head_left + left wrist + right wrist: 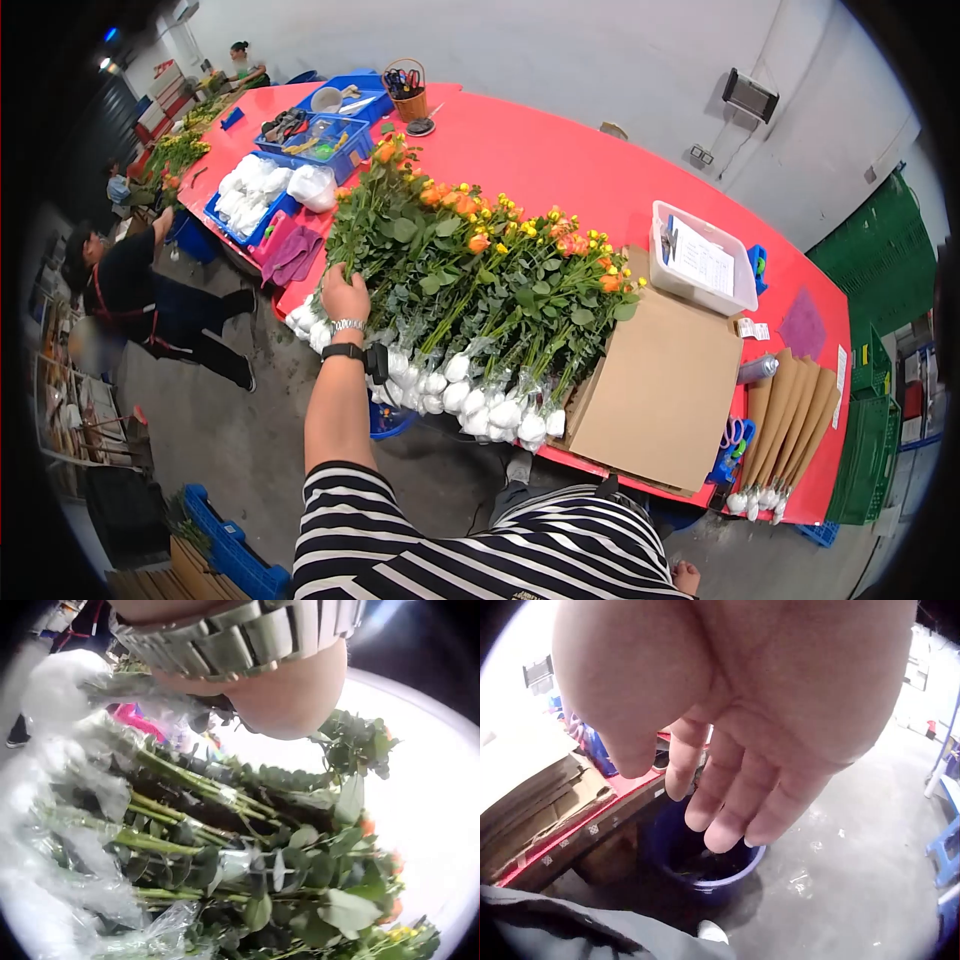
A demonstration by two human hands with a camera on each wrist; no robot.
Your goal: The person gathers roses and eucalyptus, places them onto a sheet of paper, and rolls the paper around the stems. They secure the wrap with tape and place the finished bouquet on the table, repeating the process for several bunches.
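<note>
Many bouquets of orange roses, yellow blooms and green leaves lie side by side on the red table, their white-wrapped stem ends (505, 412) along its near edge. My left hand (345, 297) reaches to the leftmost bouquet (365, 225), its fingers hidden among the leaves; I cannot tell whether they grip it. In the left wrist view, the heel of that hand shows under a metal watch band (247, 641), above the stems (180, 825). My right hand (735, 750) hangs empty beside the table, fingers loosely bent, over a blue bucket (705, 881) on the floor.
Flat brown cardboard (655, 390) lies right of the bouquets, with a white tray of papers (703, 260) behind. Brown paper-wrapped bundles (790, 420) stand at the far right. Blue bins (345, 150) and a basket of scissors (408, 100) stand at the back left. Another person (130, 290) is at left.
</note>
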